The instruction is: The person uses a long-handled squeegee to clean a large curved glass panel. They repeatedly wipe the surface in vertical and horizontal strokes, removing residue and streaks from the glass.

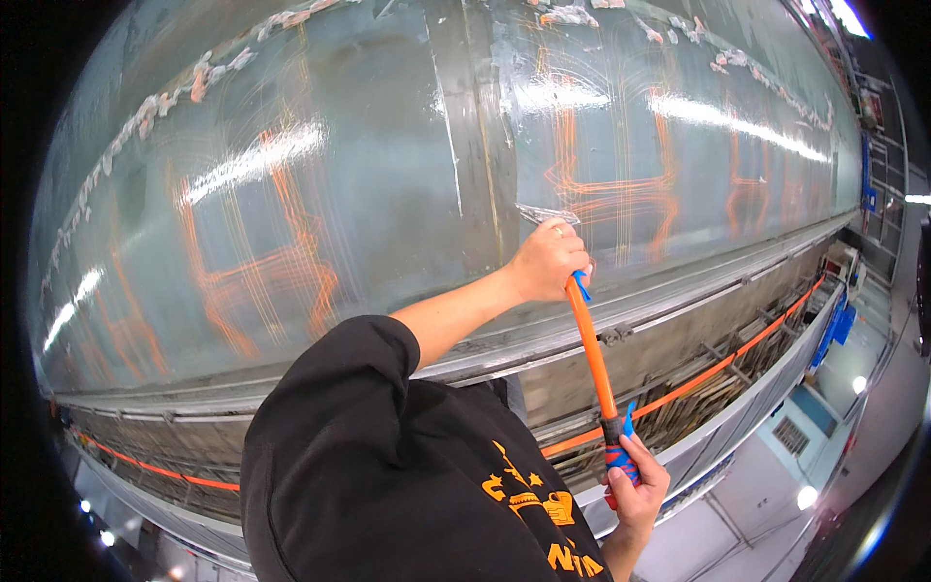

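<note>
My left hand [554, 254] is closed around the upper end of a long-handled scraper, close to its wide flat blade [547, 214]. The blade lies at the glossy grey-green surface [393, 145], beside a darker vertical strip. From there the orange handle [593, 342] runs down to a grip wrapped in black, red and blue. My right hand [636, 484] holds that grip at the lower end. Blue strips of tape or cloth stick out near both hands. Orange lines [618, 185] mark the surface on both sides of the dark strip.
Ragged whitish and pinkish residue [200, 76] forms a curved line across the far surface. A metal rail [669, 302] edges the near side. Below it, an orange hose or bar [727, 361] runs along a trough with stacked slats. Blue parts [836, 327] stand at the right.
</note>
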The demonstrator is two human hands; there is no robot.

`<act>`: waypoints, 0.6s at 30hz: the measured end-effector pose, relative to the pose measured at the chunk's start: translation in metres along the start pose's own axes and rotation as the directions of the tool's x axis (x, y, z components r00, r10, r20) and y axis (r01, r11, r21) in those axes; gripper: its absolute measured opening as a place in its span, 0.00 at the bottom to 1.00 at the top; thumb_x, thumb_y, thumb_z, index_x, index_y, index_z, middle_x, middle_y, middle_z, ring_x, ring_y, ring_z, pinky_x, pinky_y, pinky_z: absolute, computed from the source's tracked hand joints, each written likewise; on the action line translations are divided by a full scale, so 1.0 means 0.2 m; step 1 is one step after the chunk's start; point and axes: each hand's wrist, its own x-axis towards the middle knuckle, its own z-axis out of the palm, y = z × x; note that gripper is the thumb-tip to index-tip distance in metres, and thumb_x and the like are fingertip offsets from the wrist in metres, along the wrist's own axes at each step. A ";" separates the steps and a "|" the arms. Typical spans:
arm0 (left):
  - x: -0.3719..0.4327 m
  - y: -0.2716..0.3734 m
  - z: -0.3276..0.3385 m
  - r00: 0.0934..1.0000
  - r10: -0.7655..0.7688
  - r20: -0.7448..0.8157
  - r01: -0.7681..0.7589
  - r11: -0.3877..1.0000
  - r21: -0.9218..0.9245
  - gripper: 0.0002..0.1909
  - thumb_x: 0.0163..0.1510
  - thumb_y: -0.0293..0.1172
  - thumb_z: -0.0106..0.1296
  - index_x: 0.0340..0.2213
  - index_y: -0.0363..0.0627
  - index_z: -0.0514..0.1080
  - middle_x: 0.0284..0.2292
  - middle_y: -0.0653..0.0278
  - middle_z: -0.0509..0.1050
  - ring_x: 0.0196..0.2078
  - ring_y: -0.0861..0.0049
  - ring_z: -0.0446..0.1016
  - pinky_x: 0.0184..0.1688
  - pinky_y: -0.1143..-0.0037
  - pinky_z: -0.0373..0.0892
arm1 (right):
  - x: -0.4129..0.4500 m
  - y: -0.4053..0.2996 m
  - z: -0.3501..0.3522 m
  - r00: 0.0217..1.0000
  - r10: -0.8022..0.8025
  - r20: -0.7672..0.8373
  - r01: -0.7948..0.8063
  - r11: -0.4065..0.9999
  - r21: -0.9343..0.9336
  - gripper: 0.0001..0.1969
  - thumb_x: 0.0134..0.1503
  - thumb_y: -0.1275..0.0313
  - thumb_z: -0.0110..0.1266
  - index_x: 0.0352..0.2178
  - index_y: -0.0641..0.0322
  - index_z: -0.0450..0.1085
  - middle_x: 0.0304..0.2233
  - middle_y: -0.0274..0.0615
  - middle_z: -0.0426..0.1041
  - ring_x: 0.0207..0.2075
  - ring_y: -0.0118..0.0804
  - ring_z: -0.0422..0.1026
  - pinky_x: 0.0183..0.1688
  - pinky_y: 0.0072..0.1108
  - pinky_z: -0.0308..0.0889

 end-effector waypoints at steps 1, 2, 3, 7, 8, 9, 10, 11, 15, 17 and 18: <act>0.00 0.00 0.00 1.000 -0.015 -0.012 0.015 1.000 0.009 0.09 0.46 0.30 0.61 0.18 0.48 0.72 0.21 0.65 0.72 0.30 0.65 0.73 0.43 0.66 0.71 | 0.02 0.00 -0.01 1.000 -0.007 0.010 0.007 1.000 -0.022 0.25 0.51 0.82 0.60 0.52 0.75 0.76 0.56 0.61 0.76 0.33 0.30 0.79 0.37 0.20 0.74; 0.00 -0.01 0.00 0.999 -0.017 -0.031 0.017 0.999 0.027 0.09 0.47 0.30 0.61 0.18 0.48 0.72 0.21 0.65 0.72 0.30 0.65 0.73 0.43 0.65 0.71 | 0.05 0.00 -0.02 1.000 -0.013 0.022 0.014 0.999 -0.044 0.24 0.51 0.82 0.60 0.52 0.75 0.76 0.56 0.62 0.76 0.34 0.31 0.80 0.39 0.21 0.74; 0.00 -0.04 -0.01 0.999 -0.017 -0.045 0.019 0.999 0.045 0.09 0.47 0.30 0.61 0.18 0.48 0.72 0.21 0.64 0.72 0.30 0.64 0.73 0.44 0.65 0.71 | 0.09 0.00 -0.02 0.996 -0.073 0.046 0.078 0.991 -0.106 0.24 0.51 0.82 0.60 0.52 0.75 0.76 0.56 0.63 0.76 0.37 0.32 0.80 0.40 0.21 0.75; 0.03 -0.17 -0.03 0.992 -0.031 -0.125 0.043 0.995 0.094 0.09 0.48 0.29 0.61 0.18 0.47 0.71 0.23 0.63 0.72 0.31 0.62 0.73 0.46 0.63 0.71 | 0.25 -0.09 0.05 0.965 -0.220 0.141 0.248 0.942 -0.228 0.21 0.53 0.84 0.59 0.51 0.74 0.77 0.54 0.67 0.76 0.46 0.40 0.82 0.47 0.22 0.74; 0.06 -0.21 -0.03 0.985 -0.018 -0.170 0.040 0.991 0.129 0.10 0.48 0.29 0.61 0.18 0.47 0.71 0.23 0.63 0.72 0.32 0.62 0.73 0.46 0.63 0.71 | 0.28 -0.15 0.08 0.952 -0.263 0.157 0.295 0.925 -0.239 0.21 0.53 0.84 0.58 0.50 0.74 0.77 0.53 0.66 0.77 0.46 0.39 0.82 0.47 0.22 0.74; 0.10 -0.24 -0.04 0.977 -0.007 -0.214 0.041 0.987 0.155 0.10 0.48 0.28 0.61 0.18 0.47 0.70 0.23 0.62 0.72 0.32 0.61 0.73 0.47 0.62 0.71 | 0.32 -0.20 0.10 0.939 -0.300 0.170 0.336 0.907 -0.254 0.21 0.54 0.85 0.58 0.50 0.74 0.77 0.53 0.66 0.77 0.46 0.39 0.82 0.47 0.22 0.74; 0.15 -0.27 -0.04 0.966 0.005 -0.260 0.044 0.983 0.180 0.11 0.48 0.28 0.61 0.18 0.47 0.70 0.24 0.62 0.72 0.32 0.61 0.73 0.47 0.62 0.71 | 0.37 -0.23 0.12 0.925 -0.332 0.187 0.374 0.883 -0.282 0.20 0.54 0.86 0.57 0.51 0.73 0.77 0.52 0.64 0.78 0.45 0.36 0.82 0.46 0.21 0.74; 0.18 -0.31 -0.04 0.960 0.009 -0.278 0.046 0.981 0.191 0.11 0.48 0.28 0.61 0.18 0.47 0.69 0.24 0.62 0.72 0.32 0.61 0.73 0.48 0.62 0.71 | 0.42 -0.26 0.12 0.926 -0.323 0.195 0.369 0.882 -0.292 0.21 0.54 0.86 0.57 0.51 0.73 0.77 0.52 0.64 0.78 0.44 0.36 0.82 0.45 0.21 0.74; 0.35 -0.53 -0.10 0.930 0.058 -0.363 0.052 0.957 0.286 0.11 0.48 0.27 0.60 0.18 0.47 0.68 0.24 0.61 0.73 0.32 0.59 0.74 0.47 0.61 0.70 | 0.68 -0.42 0.14 0.937 -0.269 0.223 0.328 0.896 -0.298 0.21 0.55 0.85 0.57 0.51 0.72 0.77 0.49 0.59 0.80 0.40 0.32 0.81 0.43 0.19 0.73; 0.42 -0.61 -0.16 0.923 0.066 -0.380 0.063 0.946 0.317 0.10 0.48 0.27 0.59 0.18 0.47 0.69 0.25 0.61 0.73 0.33 0.59 0.74 0.46 0.61 0.70 | 0.78 -0.49 0.15 0.949 -0.226 0.221 0.285 0.914 -0.289 0.21 0.55 0.85 0.57 0.52 0.72 0.77 0.48 0.58 0.81 0.40 0.31 0.80 0.42 0.19 0.73; 0.43 -0.61 -0.15 0.926 0.053 -0.374 0.075 0.944 0.320 0.09 0.47 0.26 0.59 0.18 0.48 0.69 0.24 0.60 0.74 0.32 0.59 0.74 0.44 0.61 0.70 | 0.81 -0.49 0.11 0.937 -0.248 0.246 0.318 0.896 -0.309 0.22 0.55 0.85 0.57 0.52 0.71 0.77 0.47 0.58 0.81 0.39 0.31 0.80 0.42 0.18 0.73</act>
